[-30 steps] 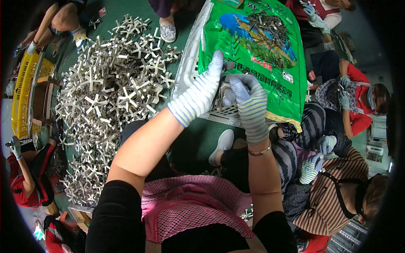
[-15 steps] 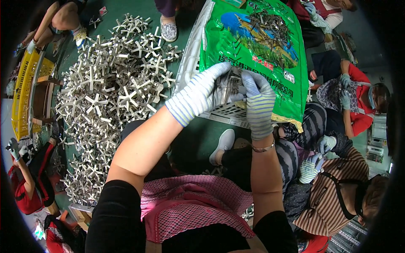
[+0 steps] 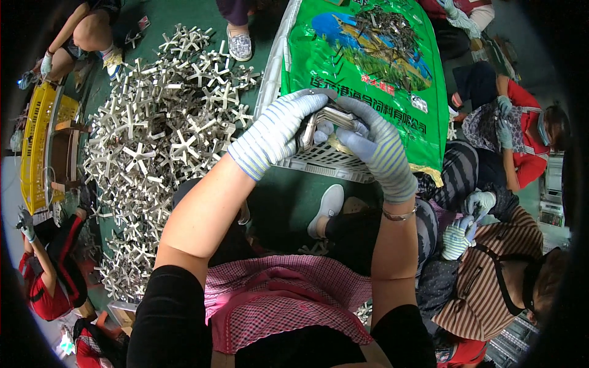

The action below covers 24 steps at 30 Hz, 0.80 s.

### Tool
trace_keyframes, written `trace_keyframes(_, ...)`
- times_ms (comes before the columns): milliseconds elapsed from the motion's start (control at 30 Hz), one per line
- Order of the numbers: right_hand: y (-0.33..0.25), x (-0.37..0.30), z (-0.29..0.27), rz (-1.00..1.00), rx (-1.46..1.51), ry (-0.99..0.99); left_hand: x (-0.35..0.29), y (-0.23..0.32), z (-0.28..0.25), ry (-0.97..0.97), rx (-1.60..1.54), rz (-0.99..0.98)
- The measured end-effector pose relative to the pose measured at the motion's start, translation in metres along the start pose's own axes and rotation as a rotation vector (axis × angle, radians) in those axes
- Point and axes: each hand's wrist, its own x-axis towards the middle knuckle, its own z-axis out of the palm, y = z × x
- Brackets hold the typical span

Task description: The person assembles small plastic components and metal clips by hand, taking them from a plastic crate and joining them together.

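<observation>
My left hand (image 3: 276, 132), in a striped knit glove, is closed on one end of a small bundle of thin grey metal pieces (image 3: 330, 115). The gloved right hand (image 3: 383, 144) curls round the other end, its fingers folded against the bundle. Pressed together in layers, the pieces look bent at the ends; fingers hide part of them. Just beyond my hands lies a green printed sack (image 3: 368, 76), with a heap of dark, thin metal pieces (image 3: 389, 37) on it. The sack rests on a white plastic crate (image 3: 334, 168).
To the left, a large pile of pale star-shaped parts (image 3: 165, 122) covers the green floor (image 3: 147, 40). A yellow crate (image 3: 37, 147) stands farther left. A co-worker in a striped top (image 3: 485, 282) sits close on the right; other people work around the edges.
The bundle has turned between my hands, so its layered edges now show. My right hand has swung outward to the right, with its fingers curled more. The left hand has shifted slightly left.
</observation>
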Motion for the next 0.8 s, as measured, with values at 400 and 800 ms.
trace_keyframes(400, 0.025, 0.004, 0.015, -0.070, -1.057, 0.133, -0.009, -0.001, 0.008, -0.010, 0.524, 0.024)
trace_keyframes(800, 0.027, 0.005, 0.013, -0.202, -1.190, 0.211, -0.011, -0.002, 0.020, 0.065, 0.559, 0.197)
